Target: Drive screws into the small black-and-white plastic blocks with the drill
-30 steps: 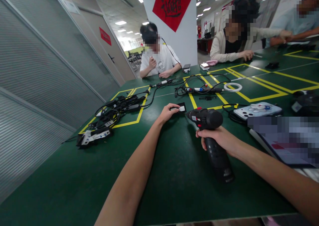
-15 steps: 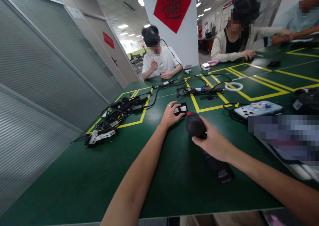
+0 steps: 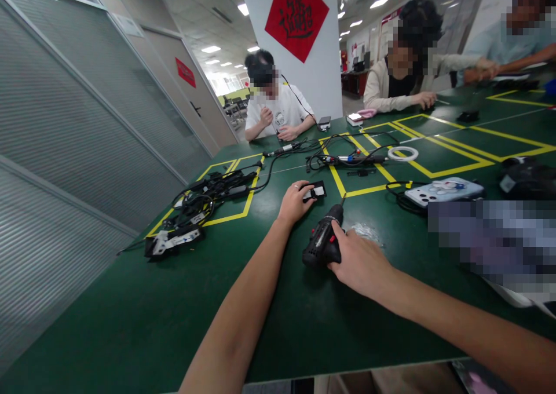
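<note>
Green tabletop (image 3: 143, 324), glossy, marked with yellow tape (image 3: 369, 190); tangle of black cables (image 3: 217, 194) to the left, pale phone (image 3: 438, 194) to the right. Near the table's middle, left hand (image 3: 296, 203) has its fingers on a small black case (image 3: 320, 191) with a white insert, while right hand (image 3: 358, 261) grasps a black drill (image 3: 321, 240) just beside it, bit pointing away. Beyond: co-workers seated across, pale pillar (image 3: 324, 72) bearing a red diamond poster (image 3: 297, 17), slatted partition (image 3: 65, 110) at left.
</note>
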A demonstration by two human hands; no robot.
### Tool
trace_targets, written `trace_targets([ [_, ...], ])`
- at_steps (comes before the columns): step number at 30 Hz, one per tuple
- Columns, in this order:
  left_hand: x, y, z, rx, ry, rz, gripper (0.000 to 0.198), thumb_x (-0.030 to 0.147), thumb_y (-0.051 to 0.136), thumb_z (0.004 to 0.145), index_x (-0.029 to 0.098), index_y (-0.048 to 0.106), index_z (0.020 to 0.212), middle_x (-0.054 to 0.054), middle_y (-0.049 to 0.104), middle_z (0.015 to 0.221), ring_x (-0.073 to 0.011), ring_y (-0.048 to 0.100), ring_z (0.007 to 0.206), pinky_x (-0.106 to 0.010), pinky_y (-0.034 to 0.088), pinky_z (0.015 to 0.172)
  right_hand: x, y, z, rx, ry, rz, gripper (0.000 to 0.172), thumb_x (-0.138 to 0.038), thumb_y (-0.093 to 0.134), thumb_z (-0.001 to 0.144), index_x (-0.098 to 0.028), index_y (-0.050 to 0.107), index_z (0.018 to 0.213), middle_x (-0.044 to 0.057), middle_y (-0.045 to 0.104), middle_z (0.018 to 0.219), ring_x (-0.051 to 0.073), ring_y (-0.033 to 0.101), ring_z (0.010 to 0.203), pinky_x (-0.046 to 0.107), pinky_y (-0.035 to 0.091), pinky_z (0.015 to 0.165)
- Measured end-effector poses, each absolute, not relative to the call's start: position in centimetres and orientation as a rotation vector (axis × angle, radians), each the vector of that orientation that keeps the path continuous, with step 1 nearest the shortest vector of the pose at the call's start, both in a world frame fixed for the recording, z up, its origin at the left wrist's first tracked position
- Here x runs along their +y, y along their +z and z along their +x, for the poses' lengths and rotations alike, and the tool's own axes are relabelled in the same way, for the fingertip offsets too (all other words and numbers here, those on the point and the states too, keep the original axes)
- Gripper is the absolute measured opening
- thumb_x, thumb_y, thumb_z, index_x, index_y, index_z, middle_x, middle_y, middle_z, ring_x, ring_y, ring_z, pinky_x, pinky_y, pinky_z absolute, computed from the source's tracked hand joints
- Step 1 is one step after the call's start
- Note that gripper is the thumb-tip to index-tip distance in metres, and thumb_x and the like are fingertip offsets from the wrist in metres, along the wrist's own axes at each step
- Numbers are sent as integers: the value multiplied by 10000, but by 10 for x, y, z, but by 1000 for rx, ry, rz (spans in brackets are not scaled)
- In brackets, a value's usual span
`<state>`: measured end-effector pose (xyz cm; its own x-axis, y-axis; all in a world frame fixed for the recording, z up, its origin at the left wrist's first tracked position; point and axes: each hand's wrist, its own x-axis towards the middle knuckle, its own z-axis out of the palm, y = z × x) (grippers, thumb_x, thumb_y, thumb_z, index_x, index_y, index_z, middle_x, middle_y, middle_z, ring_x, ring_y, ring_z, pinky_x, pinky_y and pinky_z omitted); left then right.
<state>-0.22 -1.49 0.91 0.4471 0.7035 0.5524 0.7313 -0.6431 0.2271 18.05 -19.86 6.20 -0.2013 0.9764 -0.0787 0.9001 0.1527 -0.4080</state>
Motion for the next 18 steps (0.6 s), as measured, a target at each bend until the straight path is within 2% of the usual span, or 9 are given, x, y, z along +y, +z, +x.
trace_targets([
  [6, -17, 10, 0, -1286, -985, -2606, 421, 303, 612, 781, 240, 564, 1194, -92, 508, 1241, -242, 478, 1163, -424, 390, 1014, -201, 65, 180, -2305, 482, -1848, 882, -466, 615, 741, -161, 205, 1460, 175, 595, 1114, 334, 602, 949, 396, 431, 749],
  [9, -19, 10, 1, -1259, -1004, -2575, 428, 328, 609, 784, 237, 559, 1200, -99, 501, 1237, -238, 486, 1151, -421, 406, 1001, -189, 78, 185, -2284, 461, -1811, 811, -598, 528, 770, -143, 326, 1411, 183, 602, 1112, 349, 574, 1010, 416, 431, 782],
  [10, -20, 11, 2, -1241, -1012, -2564, 429, 336, 606, 786, 234, 559, 1200, -101, 500, 1232, -235, 488, 1147, -417, 411, 997, -180, 82, 186, -2232, 401, -1802, 764, -595, 490, 799, -138, 350, 1395, 187, 594, 1129, 341, 566, 1026, 412, 429, 795],
  [14, -22, 13, 4, -1186, -1046, -2528, 433, 342, 592, 792, 230, 552, 1209, -105, 490, 1229, -232, 488, 1142, -412, 423, 986, -123, 83, 185, -1989, 241, -1690, 562, -446, 461, 862, -122, 440, 1321, 164, 600, 1117, 277, 571, 1023, 365, 426, 858],
  [18, -24, 16, 5, -1156, -1076, -2500, 425, 294, 571, 795, 227, 547, 1213, -113, 465, 1258, -239, 472, 1163, -421, 427, 977, -66, 60, 172, -1849, 388, -1536, 674, -316, 577, 777, -69, 371, 1370, 167, 589, 1166, 249, 566, 1053, 335, 429, 910],
])
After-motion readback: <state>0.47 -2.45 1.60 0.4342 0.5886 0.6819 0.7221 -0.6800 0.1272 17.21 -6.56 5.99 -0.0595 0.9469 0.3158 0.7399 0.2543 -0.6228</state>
